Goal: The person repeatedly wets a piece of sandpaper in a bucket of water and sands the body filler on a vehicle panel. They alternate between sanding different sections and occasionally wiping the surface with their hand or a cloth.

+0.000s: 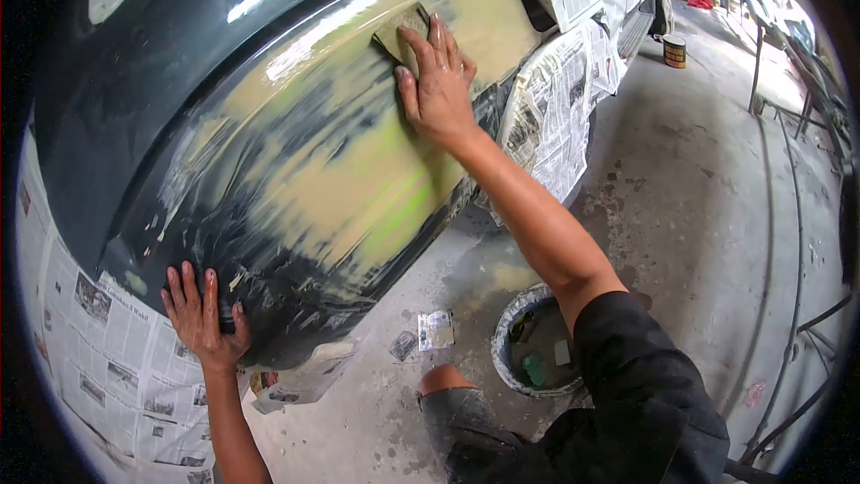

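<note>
Car body workshop: filler-patched car panel [322, 152], newspaper masking [560, 99], stained concrete floor [699, 188], paint can [675, 50].

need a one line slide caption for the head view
Right hand presses a sanding pad on a filler-coated car panel; left hand rests flat on its lower edge.
</note>
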A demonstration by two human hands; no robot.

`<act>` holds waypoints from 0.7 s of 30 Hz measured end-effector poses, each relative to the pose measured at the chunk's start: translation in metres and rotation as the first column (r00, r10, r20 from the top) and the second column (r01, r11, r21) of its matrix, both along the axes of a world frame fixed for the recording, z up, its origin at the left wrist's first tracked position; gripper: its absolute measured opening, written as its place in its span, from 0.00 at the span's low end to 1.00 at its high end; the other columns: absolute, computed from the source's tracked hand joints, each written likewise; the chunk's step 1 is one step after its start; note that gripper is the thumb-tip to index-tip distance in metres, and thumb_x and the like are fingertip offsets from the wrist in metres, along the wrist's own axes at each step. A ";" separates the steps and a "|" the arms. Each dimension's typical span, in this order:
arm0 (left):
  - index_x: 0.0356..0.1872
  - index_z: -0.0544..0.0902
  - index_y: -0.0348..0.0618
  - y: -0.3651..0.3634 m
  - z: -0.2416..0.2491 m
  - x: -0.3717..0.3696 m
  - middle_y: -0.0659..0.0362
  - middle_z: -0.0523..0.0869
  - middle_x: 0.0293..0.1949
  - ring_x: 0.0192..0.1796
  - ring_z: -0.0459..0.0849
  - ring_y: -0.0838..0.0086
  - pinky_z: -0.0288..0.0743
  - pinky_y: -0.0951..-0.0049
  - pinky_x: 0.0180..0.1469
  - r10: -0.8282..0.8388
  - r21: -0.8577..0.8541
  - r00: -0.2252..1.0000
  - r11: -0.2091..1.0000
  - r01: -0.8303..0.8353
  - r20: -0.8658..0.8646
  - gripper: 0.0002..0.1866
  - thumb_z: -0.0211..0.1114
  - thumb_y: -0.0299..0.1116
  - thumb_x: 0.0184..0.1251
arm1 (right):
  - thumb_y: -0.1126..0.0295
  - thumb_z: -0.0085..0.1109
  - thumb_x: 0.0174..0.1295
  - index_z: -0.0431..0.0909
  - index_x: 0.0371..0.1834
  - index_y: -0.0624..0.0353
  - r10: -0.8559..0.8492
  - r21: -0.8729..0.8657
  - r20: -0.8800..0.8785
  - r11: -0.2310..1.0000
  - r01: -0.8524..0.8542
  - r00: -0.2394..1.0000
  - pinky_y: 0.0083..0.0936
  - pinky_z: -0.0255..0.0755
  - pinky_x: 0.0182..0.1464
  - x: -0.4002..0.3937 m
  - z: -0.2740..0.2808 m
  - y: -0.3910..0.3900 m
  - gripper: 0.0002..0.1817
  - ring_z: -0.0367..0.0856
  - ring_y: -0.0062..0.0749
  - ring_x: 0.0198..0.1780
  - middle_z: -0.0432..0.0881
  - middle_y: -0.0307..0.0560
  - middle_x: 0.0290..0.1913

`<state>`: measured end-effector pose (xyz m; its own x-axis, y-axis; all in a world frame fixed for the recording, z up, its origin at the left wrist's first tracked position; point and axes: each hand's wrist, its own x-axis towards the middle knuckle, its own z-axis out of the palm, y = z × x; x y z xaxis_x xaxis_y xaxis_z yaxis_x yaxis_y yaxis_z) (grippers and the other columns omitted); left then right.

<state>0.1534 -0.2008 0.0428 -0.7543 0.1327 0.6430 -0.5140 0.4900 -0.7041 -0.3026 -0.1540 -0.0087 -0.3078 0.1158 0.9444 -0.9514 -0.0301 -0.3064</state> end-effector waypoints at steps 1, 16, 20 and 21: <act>0.68 0.76 0.44 0.000 -0.001 0.000 0.45 0.69 0.73 0.76 0.62 0.43 0.45 0.43 0.77 0.016 -0.002 1.000 1.000 -0.016 0.002 0.28 0.57 0.40 0.67 | 0.61 0.51 0.69 0.65 0.70 0.50 0.014 -0.031 0.046 0.999 -0.013 0.999 0.58 0.53 0.67 -0.015 0.006 0.002 0.26 0.63 0.59 0.72 0.63 0.68 0.73; 0.67 0.76 0.42 -0.005 0.000 0.000 0.43 0.68 0.73 0.76 0.62 0.40 0.46 0.39 0.76 0.001 -0.026 1.000 1.000 -0.001 0.018 0.27 0.57 0.40 0.68 | 0.55 0.49 0.70 0.60 0.75 0.57 -0.101 -0.063 0.160 0.992 0.113 0.982 0.61 0.55 0.67 -0.087 0.011 -0.002 0.32 0.65 0.61 0.70 0.65 0.66 0.72; 0.72 0.71 0.45 -0.006 -0.001 0.005 0.42 0.65 0.75 0.77 0.59 0.40 0.46 0.37 0.75 0.023 -0.009 0.999 1.000 -0.023 0.032 0.28 0.56 0.40 0.73 | 0.52 0.49 0.70 0.64 0.73 0.58 -0.049 -0.072 0.440 0.993 0.089 0.897 0.63 0.58 0.65 -0.169 0.050 0.006 0.32 0.66 0.59 0.70 0.68 0.61 0.71; 0.72 0.71 0.45 -0.007 -0.001 0.005 0.42 0.65 0.75 0.77 0.59 0.40 0.46 0.37 0.75 0.016 -0.007 0.999 1.000 -0.016 0.037 0.28 0.56 0.40 0.73 | 0.52 0.49 0.70 0.63 0.73 0.59 -0.052 -0.048 0.477 0.995 0.085 0.877 0.63 0.60 0.64 -0.166 0.055 0.009 0.32 0.68 0.60 0.68 0.70 0.61 0.68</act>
<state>0.1583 -0.2073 0.0421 -0.7799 0.1245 0.6134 -0.4952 0.4767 -0.7263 -0.4690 -0.1445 0.0465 -0.7062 0.2095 0.6763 -0.6926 -0.0060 -0.7213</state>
